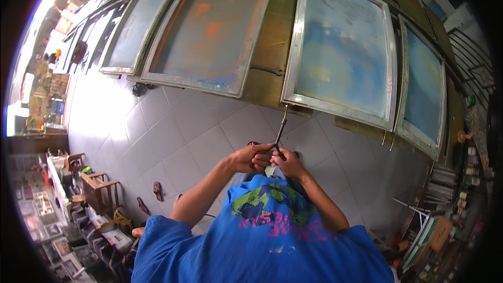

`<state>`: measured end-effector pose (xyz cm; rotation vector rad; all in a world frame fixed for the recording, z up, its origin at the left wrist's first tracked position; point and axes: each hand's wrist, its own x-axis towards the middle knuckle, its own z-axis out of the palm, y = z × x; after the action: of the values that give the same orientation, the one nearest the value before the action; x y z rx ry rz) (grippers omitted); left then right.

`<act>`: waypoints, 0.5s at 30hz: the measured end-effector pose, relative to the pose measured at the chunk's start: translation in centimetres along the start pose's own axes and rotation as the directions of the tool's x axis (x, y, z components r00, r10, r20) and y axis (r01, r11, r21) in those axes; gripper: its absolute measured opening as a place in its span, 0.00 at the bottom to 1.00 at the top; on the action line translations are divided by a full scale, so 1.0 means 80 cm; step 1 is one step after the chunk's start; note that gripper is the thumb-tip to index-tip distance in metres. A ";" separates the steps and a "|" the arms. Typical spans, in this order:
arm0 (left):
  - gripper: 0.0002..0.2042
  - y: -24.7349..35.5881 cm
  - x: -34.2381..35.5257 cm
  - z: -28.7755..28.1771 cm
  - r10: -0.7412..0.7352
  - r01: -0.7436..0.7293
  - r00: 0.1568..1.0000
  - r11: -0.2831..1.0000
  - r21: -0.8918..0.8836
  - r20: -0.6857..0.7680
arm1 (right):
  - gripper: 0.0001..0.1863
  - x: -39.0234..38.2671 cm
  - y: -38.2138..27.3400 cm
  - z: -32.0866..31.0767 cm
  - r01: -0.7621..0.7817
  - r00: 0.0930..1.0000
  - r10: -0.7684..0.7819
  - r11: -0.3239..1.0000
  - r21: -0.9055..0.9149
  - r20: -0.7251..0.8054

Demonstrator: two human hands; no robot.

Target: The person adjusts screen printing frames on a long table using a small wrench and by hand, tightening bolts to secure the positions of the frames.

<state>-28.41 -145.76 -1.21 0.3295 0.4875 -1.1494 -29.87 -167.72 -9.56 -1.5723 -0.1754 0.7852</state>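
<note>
Both hands meet low in front of my body at a dark long-shafted wrench (280, 133) with a branching handle. My left hand (252, 158) is closed at the left side of the handle, its index finger laid along it. My right hand (289, 165) is closed around the lower part of the handle. The wrench's shaft points up and away, its tip meeting a bolt (286, 108) under the near left corner of a metal-framed printing screen (343, 63). How the fingers close on the handle is partly hidden.
An open-end spanner (267, 69) lies on a brownish board (270, 47) between two screens. Another framed screen (209, 31) stands to the left, and a narrower one (423, 86) to the right. Sandals (158, 191) and a wooden stool (99, 191) are on the tiled floor (183, 118).
</note>
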 end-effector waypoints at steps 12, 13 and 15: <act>0.16 -0.060 0.097 -0.055 0.745 0.069 0.666 -0.107 0.992 0.034 | 0.25 -0.077 -0.109 -0.016 0.401 0.833 -0.552 0.558 -0.726 0.036; 0.20 -0.082 0.128 -0.092 0.767 -0.274 0.637 0.143 0.951 0.068 | 0.28 -0.074 -0.118 -0.010 0.449 0.820 -0.562 0.518 -0.728 0.107; 0.26 -0.112 0.171 -0.108 0.768 -0.610 0.641 0.509 0.607 0.000 | 0.30 -0.062 -0.126 0.000 0.470 0.802 -0.576 0.444 -0.763 0.160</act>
<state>-33.96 -155.68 -15.79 1.1204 0.1829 -0.3912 -30.27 -168.57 1.66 -2.2020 -0.9953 0.0519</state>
